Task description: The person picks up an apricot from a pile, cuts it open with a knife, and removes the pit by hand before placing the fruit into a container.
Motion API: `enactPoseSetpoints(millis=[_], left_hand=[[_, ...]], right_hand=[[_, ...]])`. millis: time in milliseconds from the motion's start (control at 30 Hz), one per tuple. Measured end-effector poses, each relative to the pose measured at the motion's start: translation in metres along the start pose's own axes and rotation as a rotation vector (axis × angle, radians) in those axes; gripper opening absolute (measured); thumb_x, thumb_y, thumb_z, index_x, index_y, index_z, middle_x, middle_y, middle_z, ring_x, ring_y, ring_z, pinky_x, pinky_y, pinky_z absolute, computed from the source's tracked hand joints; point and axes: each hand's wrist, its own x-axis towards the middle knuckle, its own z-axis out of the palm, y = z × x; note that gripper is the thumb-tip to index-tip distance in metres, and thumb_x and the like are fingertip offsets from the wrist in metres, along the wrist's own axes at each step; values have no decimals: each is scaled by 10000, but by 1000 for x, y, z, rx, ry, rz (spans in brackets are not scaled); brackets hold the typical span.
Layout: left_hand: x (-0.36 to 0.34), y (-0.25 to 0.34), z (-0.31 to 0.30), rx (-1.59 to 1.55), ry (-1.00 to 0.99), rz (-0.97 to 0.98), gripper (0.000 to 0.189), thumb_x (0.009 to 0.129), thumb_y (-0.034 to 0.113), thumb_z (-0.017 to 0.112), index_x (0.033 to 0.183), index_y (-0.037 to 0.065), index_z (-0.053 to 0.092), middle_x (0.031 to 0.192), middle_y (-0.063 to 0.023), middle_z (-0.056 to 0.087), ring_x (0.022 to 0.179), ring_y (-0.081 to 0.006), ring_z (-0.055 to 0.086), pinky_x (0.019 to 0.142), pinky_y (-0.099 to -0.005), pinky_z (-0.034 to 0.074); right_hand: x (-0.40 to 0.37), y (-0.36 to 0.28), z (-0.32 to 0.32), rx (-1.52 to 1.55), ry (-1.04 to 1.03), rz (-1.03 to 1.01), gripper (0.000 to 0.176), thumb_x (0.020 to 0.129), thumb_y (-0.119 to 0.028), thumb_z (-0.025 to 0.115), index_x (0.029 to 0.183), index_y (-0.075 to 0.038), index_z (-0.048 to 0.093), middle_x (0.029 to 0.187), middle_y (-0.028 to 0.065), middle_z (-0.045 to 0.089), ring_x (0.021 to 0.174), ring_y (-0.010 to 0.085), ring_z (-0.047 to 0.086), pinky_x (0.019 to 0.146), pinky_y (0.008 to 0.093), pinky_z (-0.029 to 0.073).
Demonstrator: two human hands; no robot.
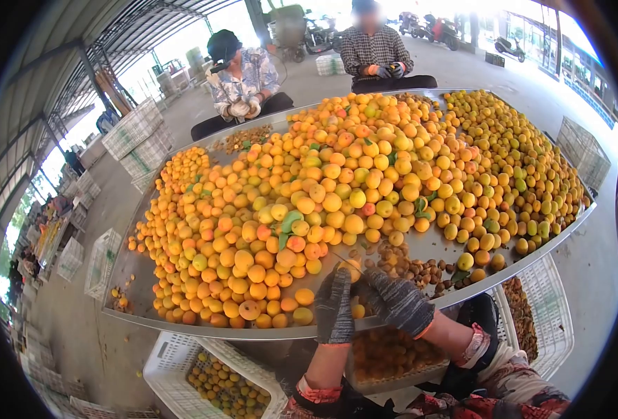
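Observation:
My left hand [334, 307], in a grey knitted glove, is closed with its fingertips at an orange-yellow apricot [351, 269] by the near edge of the metal table. My right hand [401, 302], gloved alike, has its fingers bent in beside the same apricot. A thin dark line, like a slim tool [344, 260], runs from the right fingertips across the fruit; its kind is too small to tell. Between my wrists and the table lies another apricot [358, 311]. A big heap of apricots [323, 188] with some green leaves spreads beyond my hands. Brown pits [420, 272] lie to the right.
The metal table's rim [218, 332] runs in front of me. Below stand a white crate [165, 359] with small fruit, a container of orange-brown pieces [393, 356], and another white crate [553, 307]. Two people [242, 80] [375, 52] sit across the table. Stacked crates [137, 136] stand left.

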Motion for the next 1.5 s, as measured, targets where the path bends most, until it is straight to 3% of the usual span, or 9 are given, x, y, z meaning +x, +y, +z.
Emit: enactPoseSetpoints(millis=[433, 500, 733, 800, 933, 1000, 1133, 1300, 1500], left_hand=[[-8, 12, 8, 212, -56, 183, 233, 850, 198, 593, 947, -14, 608, 819, -33, 611, 736, -101, 528, 653, -246, 430], [-6, 7, 5, 205, -66, 211, 233, 850, 205, 591, 933, -12, 611, 804, -38, 610, 737, -104, 528, 654, -249, 430], [7, -7, -2, 182, -38, 211, 315, 889, 282, 504, 912, -18, 595, 746, -62, 610, 667, -126, 554, 628, -265, 451], [9, -3, -6, 4, -36, 61, 327, 895, 289, 482, 906, -20, 589, 736, -68, 612, 655, -136, 566, 619, -270, 460], [13, -16, -24, 419, -312, 201, 280, 906, 176, 394, 937, -31, 580, 772, -102, 616, 625, -161, 578, 571, -278, 473], [0, 2, -16, 614, -443, 260, 251, 845, 26, 446, 1058, 15, 578, 1046, -188, 581, 964, -296, 568, 846, -355, 460], [7, -22, -13, 740, -327, 698, 248, 836, 13, 445, 1044, 29, 580, 1075, -190, 566, 969, -312, 561, 869, -376, 446], [4, -9, 8, -252, -29, -79, 281, 859, 281, 506, 995, 45, 572, 931, -80, 572, 845, -225, 547, 793, -297, 432], [3, 5, 9, -618, -57, -195, 345, 886, 293, 464, 1089, 17, 505, 890, -86, 584, 828, -183, 570, 743, -321, 477]], right_hand=[[-5, 27, 24, 238, 49, -263, 393, 786, -100, 593, 1163, -19, 515, 950, 161, 600, 811, 307, 600, 657, 374, 488], [-7, 8, 3, 670, -204, 155, 334, 890, -94, 518, 1192, 38, 460, 1110, 79, 570, 1056, 156, 522, 902, 261, 422], [-4, -14, -26, 597, -303, 552, 331, 883, -125, 536, 1163, 43, 476, 1090, 112, 575, 1007, 166, 545, 867, 268, 445], [-15, 17, -24, 1831, -243, 727, 327, 870, -145, 559, 1136, 35, 499, 1087, 122, 576, 965, 193, 566, 841, 282, 457], [3, -5, -46, 1738, 38, 692, 372, 827, -163, 622, 1133, 19, 514, 1117, 127, 562, 975, 217, 564, 843, 298, 454], [15, -18, -52, 184, -59, -152, 471, 759, -155, 695, 1163, -5, 504, 1140, 129, 545, 1013, 232, 543, 870, 319, 439], [19, 5, -31, 237, -121, -126, 575, 685, -133, 756, 1182, -32, 486, 1109, 117, 548, 1014, 230, 538, 853, 328, 440], [14, 3, 5, 230, 77, -18, 562, 703, -130, 741, 1187, -39, 471, 1088, 103, 553, 989, 197, 546, 827, 304, 449], [-1, 0, 7, 829, 198, 155, 514, 721, -97, 716, 1172, -48, 477, 1041, 55, 567, 941, 171, 552, 803, 267, 463]])
